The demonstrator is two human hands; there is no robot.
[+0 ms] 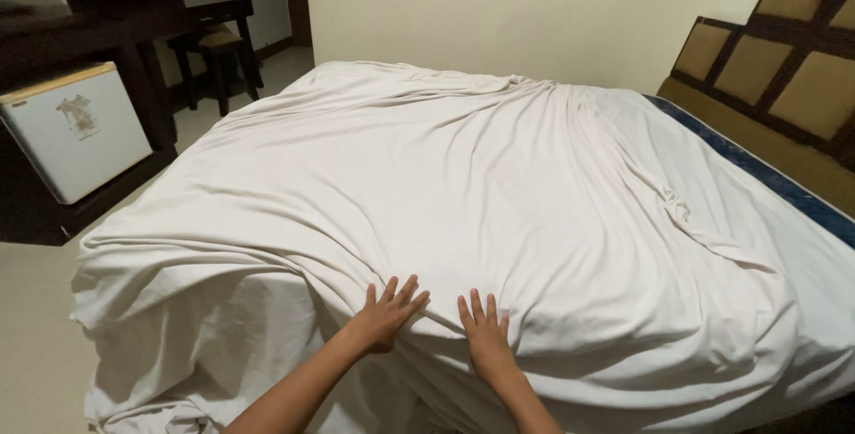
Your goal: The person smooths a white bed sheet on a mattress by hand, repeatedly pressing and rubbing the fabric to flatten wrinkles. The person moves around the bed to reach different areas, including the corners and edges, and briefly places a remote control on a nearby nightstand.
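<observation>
Both the left hand (386, 314) and the right hand (485, 334) lie flat, fingers spread and grasping nothing, on the near edge of the soft, wrinkled white sheet (463, 185).

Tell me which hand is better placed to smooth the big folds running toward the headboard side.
Probably the right hand. It lies flat on the white sheet nearer those folds; the left hand rests further toward the other side.
</observation>
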